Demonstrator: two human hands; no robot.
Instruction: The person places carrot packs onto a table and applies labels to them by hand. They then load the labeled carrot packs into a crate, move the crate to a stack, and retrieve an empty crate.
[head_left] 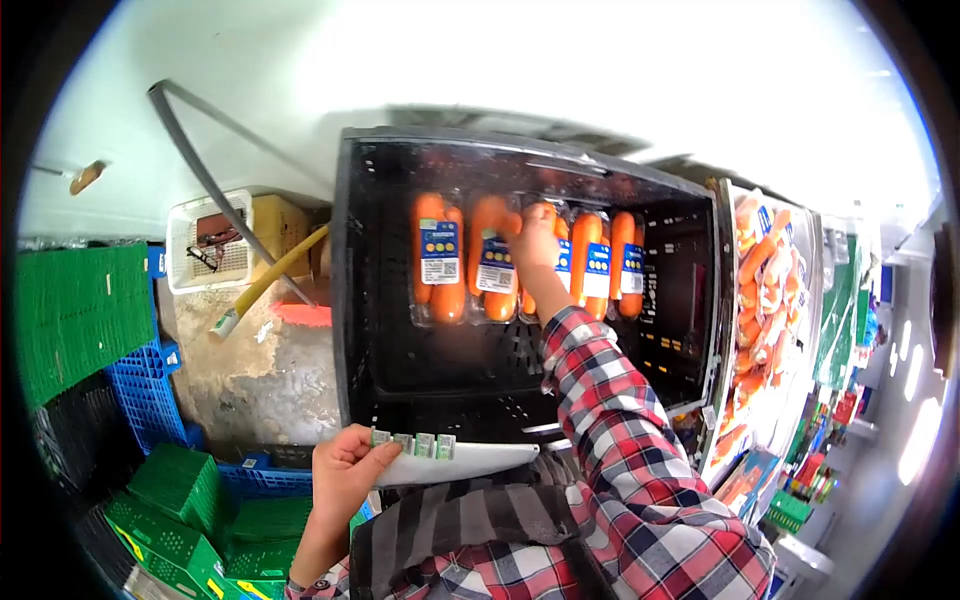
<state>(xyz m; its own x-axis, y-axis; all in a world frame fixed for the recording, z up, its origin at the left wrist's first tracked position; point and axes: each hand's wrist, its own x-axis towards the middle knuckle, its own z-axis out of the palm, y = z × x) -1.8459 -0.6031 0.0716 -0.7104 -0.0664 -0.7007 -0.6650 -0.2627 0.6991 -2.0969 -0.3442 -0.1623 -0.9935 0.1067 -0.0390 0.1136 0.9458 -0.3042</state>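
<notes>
My left hand (350,465) pinches the end of a white backing strip (490,462) with several small green-and-grey stickers (425,445) along its edge. It is in front of a black plastic crate (390,378). Inside the crate, several clear packs of carrots with blue-and-white labels lie in a row. My right hand (537,248) reaches into the crate, its fingers curled over the second pack (492,262) and the one beside it. Whatever its fingertips hold, if anything, is hidden. At the left end of the row lies another carrot pack (438,260).
A tray of loose packed carrots (762,310) stands right of the crate. To the left are a white basket (180,250), a yellow pole (268,285) and a grey hose (195,160). Green crates (175,500) are stacked at lower left; a white wall (430,60) rises behind.
</notes>
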